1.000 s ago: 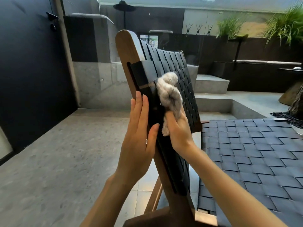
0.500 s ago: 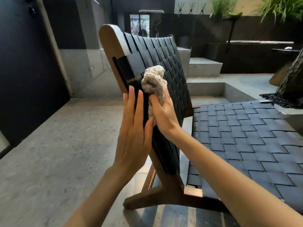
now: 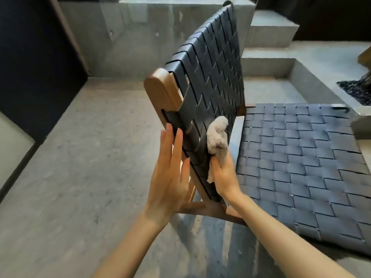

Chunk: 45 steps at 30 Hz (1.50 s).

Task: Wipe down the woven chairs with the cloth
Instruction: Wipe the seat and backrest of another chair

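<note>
Against the lower front of the backrest of the woven chair [image 3: 210,77], the right hand [image 3: 223,178] presses a bunched beige cloth [image 3: 217,135], fingers curled round its lower end. Behind the backrest, the left hand [image 3: 168,177] lies flat by the wooden frame [image 3: 160,93], fingers straight and together, holding nothing. It seems to touch the straps, though blur leaves that unsure. Just right lies the woven seat [image 3: 301,157], above the grey floor [image 3: 80,177].

Dark woven chair [image 3: 212,77], wooden frame, backrest tilted; bunched grey cloth [image 3: 217,135] pressed against backrest's lower straps.
</note>
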Available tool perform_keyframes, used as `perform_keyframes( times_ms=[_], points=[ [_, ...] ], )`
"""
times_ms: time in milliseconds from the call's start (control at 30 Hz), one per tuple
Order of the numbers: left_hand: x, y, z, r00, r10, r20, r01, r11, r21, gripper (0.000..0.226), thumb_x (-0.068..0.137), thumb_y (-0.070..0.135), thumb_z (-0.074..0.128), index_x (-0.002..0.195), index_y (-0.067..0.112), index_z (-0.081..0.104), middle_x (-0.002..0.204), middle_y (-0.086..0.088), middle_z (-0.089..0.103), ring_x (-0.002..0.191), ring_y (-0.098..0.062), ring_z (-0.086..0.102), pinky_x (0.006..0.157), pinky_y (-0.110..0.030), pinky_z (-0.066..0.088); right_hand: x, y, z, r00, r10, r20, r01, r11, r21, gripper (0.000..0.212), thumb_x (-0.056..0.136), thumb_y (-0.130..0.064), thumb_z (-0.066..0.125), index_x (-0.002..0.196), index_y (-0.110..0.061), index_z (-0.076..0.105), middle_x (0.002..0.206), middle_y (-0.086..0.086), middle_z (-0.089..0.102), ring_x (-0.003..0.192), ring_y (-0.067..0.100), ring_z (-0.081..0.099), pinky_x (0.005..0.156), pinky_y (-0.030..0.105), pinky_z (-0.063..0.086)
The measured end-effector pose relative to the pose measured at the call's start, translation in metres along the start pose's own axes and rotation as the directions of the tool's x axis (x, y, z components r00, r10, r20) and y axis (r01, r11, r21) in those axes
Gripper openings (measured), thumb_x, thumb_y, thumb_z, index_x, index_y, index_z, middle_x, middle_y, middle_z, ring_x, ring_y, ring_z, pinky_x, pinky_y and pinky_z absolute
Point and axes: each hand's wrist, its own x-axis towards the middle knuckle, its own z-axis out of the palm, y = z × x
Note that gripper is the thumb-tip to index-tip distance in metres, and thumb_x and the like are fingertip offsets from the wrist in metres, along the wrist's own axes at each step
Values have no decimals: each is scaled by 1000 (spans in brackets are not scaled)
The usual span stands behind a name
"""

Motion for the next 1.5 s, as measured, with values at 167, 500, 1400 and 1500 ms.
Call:
perform_keyframes(
  times_ms=[167,500,1400,1500],
  points=[
    [6,38,-50,915,-253,314,282,958,-51,85,98,13,45,138,57,-15,152,28,-21,144,-1,-9,110,-14,5,5,-80,-28,967,234,102,-225,970,-91,34,98,1,28,122,-22,39,54,0,46,38,-1,47,41,10,39],
    [97,100,-172,840,-456,294,492,869,-59,38,96,9,46,130,25,48,124,7,50,114,-2,45,100,-19,38,-10,-245,-52,863,505,17,-505,863,-9,11,101,-27,40,101,-26,50,75,-6,52,69,3,51,63,19,42],
    [298,20,-37,703,-394,592,396,908,134,64,98,23,48,151,26,13,159,-2,-6,146,-16,-3,115,-34,5,81,-197,40,768,596,-235,-600,798,61,54,91,-64,28,135,-64,-3,160,-6,15,146,20,15,114,54,23],
    [303,12,-28,724,-325,608,285,944,167,69,96,18,51,152,22,10,159,-3,-5,146,-15,-3,118,-35,7,85,-162,36,644,722,-252,-718,685,128,70,88,-68,27,149,-37,16,155,0,28,141,23,27,111,52,29]
  ],
)
